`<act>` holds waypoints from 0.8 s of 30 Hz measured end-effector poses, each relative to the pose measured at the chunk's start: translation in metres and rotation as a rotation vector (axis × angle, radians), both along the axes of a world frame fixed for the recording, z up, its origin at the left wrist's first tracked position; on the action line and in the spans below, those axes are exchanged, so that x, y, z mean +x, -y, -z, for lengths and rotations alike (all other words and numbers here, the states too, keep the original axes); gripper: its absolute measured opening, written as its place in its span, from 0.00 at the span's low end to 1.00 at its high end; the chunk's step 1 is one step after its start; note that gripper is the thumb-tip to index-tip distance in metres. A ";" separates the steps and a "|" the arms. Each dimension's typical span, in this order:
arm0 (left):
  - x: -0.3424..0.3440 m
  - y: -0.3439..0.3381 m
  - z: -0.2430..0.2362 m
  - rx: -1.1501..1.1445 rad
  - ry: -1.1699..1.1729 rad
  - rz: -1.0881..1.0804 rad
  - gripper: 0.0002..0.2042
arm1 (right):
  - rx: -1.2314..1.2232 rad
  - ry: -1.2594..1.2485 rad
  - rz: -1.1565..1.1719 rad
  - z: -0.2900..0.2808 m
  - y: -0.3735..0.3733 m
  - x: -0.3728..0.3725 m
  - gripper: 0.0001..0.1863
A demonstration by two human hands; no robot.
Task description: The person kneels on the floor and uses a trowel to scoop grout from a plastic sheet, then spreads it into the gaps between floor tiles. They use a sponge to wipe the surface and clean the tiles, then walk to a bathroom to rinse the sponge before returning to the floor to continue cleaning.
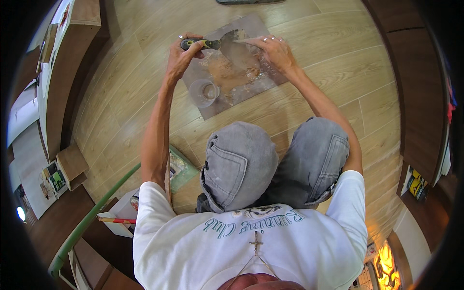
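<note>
In my left hand (189,46), fingers closed round it, is the black and yellow handle of a trowel (237,54) with a broad grey blade. The blade reaches right over a mound of brown powder (223,71). My right hand (274,50) is at the blade's far edge, fingers pressed together; whether a small pale piece is between them I cannot make out. Under both hands lies a greyish plastic sheet (205,110), turned at an angle on the floor and strewn with pale crumbs. A clear plastic cup (204,93) stands on it, left of the powder.
Wood-look floor (333,79) surrounds the sheet. My grey-trousered knees (241,159) are just in front of it. A green-edged tray (182,169) lies by my left arm, near a green curved pole (92,212). Brown furniture (72,82) lines the left; dark panels (418,96) the right.
</note>
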State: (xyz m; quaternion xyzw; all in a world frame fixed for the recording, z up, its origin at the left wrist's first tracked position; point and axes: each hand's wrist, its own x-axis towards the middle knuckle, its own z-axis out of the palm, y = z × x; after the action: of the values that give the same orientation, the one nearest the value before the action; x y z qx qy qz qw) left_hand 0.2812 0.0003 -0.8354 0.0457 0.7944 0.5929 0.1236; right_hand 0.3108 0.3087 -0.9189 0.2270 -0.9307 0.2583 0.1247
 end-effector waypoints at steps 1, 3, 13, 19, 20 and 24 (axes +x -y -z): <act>0.000 -0.002 0.007 0.106 0.014 -0.035 0.14 | -0.039 0.007 0.004 0.000 0.002 0.003 0.24; -0.002 -0.003 0.019 0.198 -0.014 -0.132 0.13 | -0.076 0.015 -0.002 -0.002 0.004 0.004 0.24; -0.011 -0.078 0.018 0.965 -0.034 -0.464 0.11 | -0.136 0.088 0.030 -0.007 0.007 0.018 0.21; -0.024 -0.099 0.008 1.023 -0.168 -0.610 0.10 | -0.209 0.059 0.017 -0.007 0.009 0.022 0.20; -0.027 -0.101 0.009 1.026 -0.189 -0.630 0.10 | -0.222 0.043 0.008 -0.007 0.010 0.024 0.20; -0.035 -0.100 0.012 1.012 -0.280 -0.627 0.10 | -0.107 0.064 -0.020 -0.010 0.008 0.033 0.21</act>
State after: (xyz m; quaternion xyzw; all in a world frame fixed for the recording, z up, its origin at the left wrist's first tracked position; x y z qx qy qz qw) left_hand 0.2460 0.1007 -0.8477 -0.0600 0.3984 0.8933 -0.1994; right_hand 0.3442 0.3007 -0.9094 0.2210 -0.9168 0.3158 0.1041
